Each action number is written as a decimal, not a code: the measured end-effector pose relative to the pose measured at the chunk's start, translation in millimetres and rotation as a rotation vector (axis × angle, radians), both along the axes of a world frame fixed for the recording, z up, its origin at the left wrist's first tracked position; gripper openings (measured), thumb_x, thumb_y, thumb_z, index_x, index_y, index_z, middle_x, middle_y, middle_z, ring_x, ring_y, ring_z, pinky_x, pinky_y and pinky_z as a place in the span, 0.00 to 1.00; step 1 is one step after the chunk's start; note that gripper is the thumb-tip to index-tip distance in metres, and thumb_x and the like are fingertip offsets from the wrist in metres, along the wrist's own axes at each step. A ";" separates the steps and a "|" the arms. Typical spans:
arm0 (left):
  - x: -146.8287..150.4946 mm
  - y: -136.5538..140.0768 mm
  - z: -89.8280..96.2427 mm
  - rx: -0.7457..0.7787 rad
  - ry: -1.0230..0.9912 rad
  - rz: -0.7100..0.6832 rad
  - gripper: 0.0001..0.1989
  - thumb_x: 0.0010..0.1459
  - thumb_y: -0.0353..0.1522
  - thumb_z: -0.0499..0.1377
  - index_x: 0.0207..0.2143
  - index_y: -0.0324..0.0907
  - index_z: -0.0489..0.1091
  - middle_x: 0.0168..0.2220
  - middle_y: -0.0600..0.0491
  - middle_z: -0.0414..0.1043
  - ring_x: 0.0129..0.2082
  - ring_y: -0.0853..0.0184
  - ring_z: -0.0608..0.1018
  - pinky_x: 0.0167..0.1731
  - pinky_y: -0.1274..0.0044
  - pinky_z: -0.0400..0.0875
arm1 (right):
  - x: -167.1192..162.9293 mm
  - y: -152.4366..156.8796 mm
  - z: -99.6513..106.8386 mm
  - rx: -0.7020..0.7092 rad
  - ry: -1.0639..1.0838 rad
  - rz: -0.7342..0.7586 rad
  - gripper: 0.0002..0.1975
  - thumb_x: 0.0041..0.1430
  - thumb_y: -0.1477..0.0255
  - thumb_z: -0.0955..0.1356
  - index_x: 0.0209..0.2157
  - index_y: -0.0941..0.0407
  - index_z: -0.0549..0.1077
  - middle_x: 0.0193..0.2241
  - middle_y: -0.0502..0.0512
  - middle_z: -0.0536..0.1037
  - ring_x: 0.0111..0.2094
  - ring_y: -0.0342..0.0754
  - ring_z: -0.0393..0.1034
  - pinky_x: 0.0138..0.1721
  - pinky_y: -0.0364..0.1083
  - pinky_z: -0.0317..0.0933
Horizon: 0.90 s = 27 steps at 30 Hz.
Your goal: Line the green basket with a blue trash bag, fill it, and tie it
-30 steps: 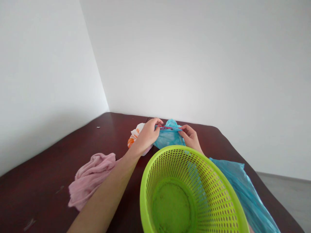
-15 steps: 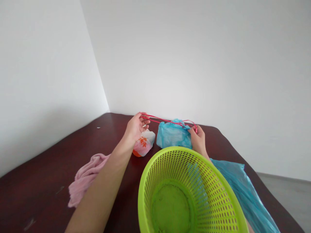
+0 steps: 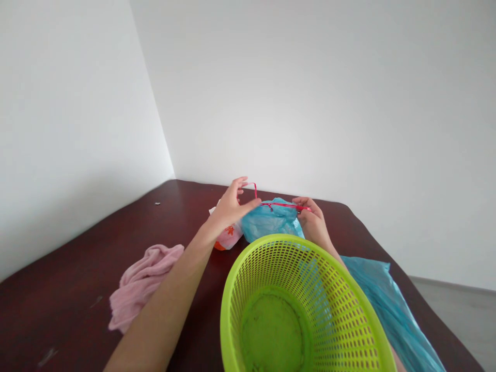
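Note:
A thin red string [image 3: 284, 205] runs between my two hands, across the top of a blue plastic bag [image 3: 267, 225]. My left hand [image 3: 232, 204] has its thumb stretched toward the bag, with a loop of the string held between thumb and fingers. On the other side, my right hand [image 3: 313, 219] pinches the string beside the bag's right end. Partly behind my left hand sits a white and orange plastic bag [image 3: 229, 238]. Whatever the blue bag contains cannot be made out.
A green plastic basket [image 3: 271, 330] stands in front, its interior facing me. A pink cloth [image 3: 141, 284] lies left of it on the dark red table [image 3: 89, 258]. Another blue plastic bag [image 3: 395, 305] lies flat at right. White walls [image 3: 290, 103] rise behind.
My left hand has moved right, closer to the blue bag, and the string between my hands is shorter. The bag's top has shifted slightly left. The basket and cloth stay put.

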State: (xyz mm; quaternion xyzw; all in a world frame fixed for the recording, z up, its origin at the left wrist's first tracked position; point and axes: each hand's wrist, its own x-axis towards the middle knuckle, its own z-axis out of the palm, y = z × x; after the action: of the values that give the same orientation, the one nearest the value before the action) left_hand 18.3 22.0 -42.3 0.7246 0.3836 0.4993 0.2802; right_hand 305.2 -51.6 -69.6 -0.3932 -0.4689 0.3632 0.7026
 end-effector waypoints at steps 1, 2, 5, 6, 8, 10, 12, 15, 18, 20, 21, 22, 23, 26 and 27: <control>1.7 -0.7 -6.3 0.053 0.141 -0.038 0.47 0.59 0.45 0.82 0.76 0.51 0.71 0.72 0.40 0.80 0.70 0.44 0.80 0.67 0.54 0.77 | -1.6 -1.0 1.7 -0.001 0.022 0.021 0.22 0.39 0.71 0.71 0.41 0.48 0.83 0.39 0.52 0.81 0.39 0.53 0.72 0.42 0.51 0.69; 3.0 -1.1 -12.1 0.086 0.263 -0.083 0.46 0.58 0.42 0.83 0.75 0.52 0.72 0.68 0.42 0.83 0.68 0.44 0.82 0.67 0.54 0.76 | -3.0 -2.2 3.6 0.003 0.050 0.037 0.22 0.39 0.72 0.71 0.41 0.48 0.84 0.39 0.52 0.81 0.40 0.53 0.73 0.44 0.52 0.70; 6.2 -0.6 -21.5 0.130 0.474 -0.157 0.27 0.60 0.37 0.80 0.61 0.50 0.83 0.58 0.45 0.88 0.58 0.45 0.86 0.62 0.57 0.78 | -4.2 -6.8 9.8 0.055 0.128 0.046 0.19 0.42 0.73 0.74 0.40 0.48 0.84 0.41 0.52 0.84 0.42 0.52 0.76 0.46 0.51 0.72; 7.1 -0.7 -21.1 0.143 0.496 -0.160 0.21 0.61 0.35 0.79 0.56 0.49 0.84 0.56 0.45 0.89 0.56 0.46 0.87 0.59 0.58 0.79 | -3.5 -8.8 11.7 0.066 0.134 0.033 0.17 0.45 0.72 0.75 0.41 0.48 0.84 0.40 0.52 0.84 0.41 0.51 0.76 0.44 0.50 0.72; 8.5 -2.8 -15.5 0.164 0.477 -0.147 0.13 0.63 0.32 0.75 0.51 0.49 0.84 0.50 0.47 0.89 0.51 0.49 0.87 0.55 0.61 0.78 | -0.8 -13.0 14.5 0.036 0.075 -0.014 0.13 0.53 0.67 0.78 0.42 0.48 0.83 0.35 0.49 0.82 0.33 0.48 0.73 0.35 0.47 0.68; 9.4 -7.5 -6.8 0.159 0.410 -0.176 0.12 0.63 0.29 0.70 0.49 0.48 0.83 0.46 0.50 0.89 0.47 0.53 0.87 0.50 0.65 0.77 | 2.4 -16.8 15.3 -0.049 -0.082 -0.047 0.14 0.61 0.58 0.80 0.45 0.48 0.82 0.28 0.45 0.79 0.24 0.45 0.63 0.26 0.47 0.58; 10.6 -13.3 0.7 0.149 0.339 -0.240 0.13 0.63 0.27 0.68 0.49 0.48 0.82 0.45 0.52 0.88 0.44 0.57 0.86 0.48 0.67 0.76 | 4.2 -19.0 13.8 -0.111 -0.288 -0.015 0.19 0.62 0.52 0.82 0.46 0.48 0.83 0.24 0.43 0.76 0.22 0.45 0.59 0.24 0.47 0.54; 13.8 -20.2 4.9 0.164 0.259 -0.309 0.23 0.60 0.24 0.67 0.57 0.49 0.81 0.48 0.52 0.86 0.48 0.58 0.86 0.50 0.68 0.76 | 4.0 -17.5 8.5 -0.112 -0.539 0.149 0.18 0.59 0.52 0.85 0.40 0.49 0.86 0.26 0.47 0.80 0.27 0.48 0.66 0.30 0.48 0.61; 15.8 -22.5 4.2 0.201 0.232 -0.297 0.38 0.58 0.21 0.64 0.70 0.51 0.76 0.47 0.52 0.82 0.47 0.59 0.84 0.51 0.68 0.75 | 4.9 -11.0 3.0 -0.112 -0.477 0.113 0.16 0.53 0.59 0.86 0.27 0.50 0.82 0.25 0.47 0.79 0.28 0.48 0.67 0.31 0.48 0.62; 13.6 -21.4 4.4 0.232 0.243 -0.248 0.41 0.59 0.21 0.64 0.74 0.52 0.72 0.46 0.53 0.80 0.45 0.60 0.83 0.51 0.68 0.76 | 9.9 -6.4 0.5 -0.123 -0.326 -0.016 0.17 0.51 0.59 0.85 0.25 0.50 0.79 0.23 0.47 0.78 0.27 0.47 0.66 0.28 0.47 0.59; 11.2 -20.3 5.2 0.255 0.251 -0.217 0.41 0.61 0.21 0.64 0.74 0.52 0.71 0.45 0.54 0.80 0.44 0.60 0.82 0.52 0.68 0.76 | 14.0 -4.5 -0.6 -0.127 -0.256 -0.074 0.17 0.53 0.57 0.83 0.26 0.50 0.78 0.23 0.47 0.77 0.26 0.47 0.64 0.27 0.47 0.57; 8.0 -19.0 6.5 0.282 0.262 -0.184 0.40 0.61 0.21 0.63 0.74 0.52 0.71 0.45 0.54 0.80 0.45 0.60 0.82 0.52 0.68 0.76 | 19.3 -3.1 -1.6 -0.130 -0.204 -0.119 0.17 0.57 0.55 0.81 0.27 0.50 0.77 0.22 0.46 0.74 0.25 0.47 0.62 0.25 0.47 0.55; 4.2 -17.5 8.1 0.309 0.279 -0.151 0.40 0.61 0.21 0.63 0.74 0.52 0.71 0.45 0.54 0.80 0.45 0.59 0.82 0.53 0.67 0.76 | 25.4 -2.1 -2.6 -0.130 -0.160 -0.156 0.18 0.61 0.53 0.78 0.28 0.49 0.76 0.21 0.46 0.72 0.23 0.46 0.59 0.23 0.47 0.53; -8.0 -13.6 15.0 0.375 0.368 -0.093 0.40 0.58 0.18 0.63 0.71 0.53 0.73 0.45 0.54 0.80 0.48 0.56 0.82 0.58 0.63 0.75 | 45.6 0.3 -6.7 -0.108 -0.008 -0.243 0.17 0.66 0.51 0.73 0.31 0.47 0.72 0.20 0.46 0.68 0.22 0.49 0.59 0.22 0.49 0.56; -11.5 -12.7 17.7 0.389 0.399 -0.087 0.39 0.57 0.18 0.63 0.68 0.53 0.75 0.47 0.53 0.81 0.50 0.55 0.82 0.61 0.62 0.74 | 51.8 1.4 -8.3 -0.083 0.027 -0.236 0.16 0.66 0.51 0.72 0.32 0.46 0.71 0.20 0.47 0.69 0.23 0.50 0.61 0.23 0.50 0.59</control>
State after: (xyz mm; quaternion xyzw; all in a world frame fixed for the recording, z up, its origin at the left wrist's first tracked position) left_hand 6.7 9.3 -24.7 0.8645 0.2968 0.3985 0.0761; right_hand 357.0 -50.2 -77.8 -0.4694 -0.3945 0.3024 0.7298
